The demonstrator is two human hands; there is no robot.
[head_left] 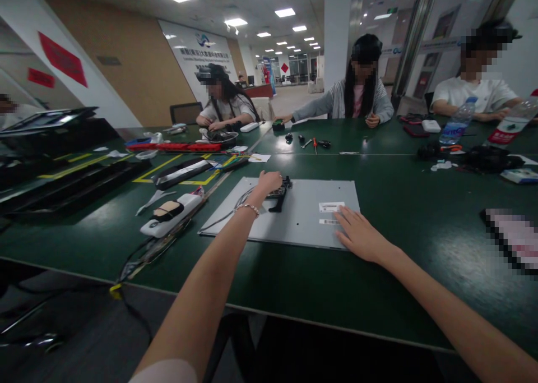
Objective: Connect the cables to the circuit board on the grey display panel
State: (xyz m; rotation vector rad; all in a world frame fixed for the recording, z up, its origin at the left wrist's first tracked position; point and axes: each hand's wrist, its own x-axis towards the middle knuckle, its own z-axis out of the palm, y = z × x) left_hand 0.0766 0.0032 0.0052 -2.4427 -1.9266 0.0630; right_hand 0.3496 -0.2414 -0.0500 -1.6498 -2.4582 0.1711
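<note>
A flat grey panel (309, 220) with two white labels (331, 207) lies on the dark green table (235, 276). On the panel's far left part is a black bracket-like part (277, 204) with grey cables (230, 213) running to the left. My left hand (269, 182) is over this part, its fingers bent down at it; the fingertips are hidden, so a grip on it cannot be made out. With fingers spread, my right hand (360, 234) rests on the panel's right edge beside the labels and holds nothing.
A white power strip (172, 215) with cables lies left of the panel, near black trays (84, 187). Screwdrivers and small tools (315, 144) lie beyond it. A phone (515, 237) is at the right, bottles (459, 122) farther back. Several people sit across the table.
</note>
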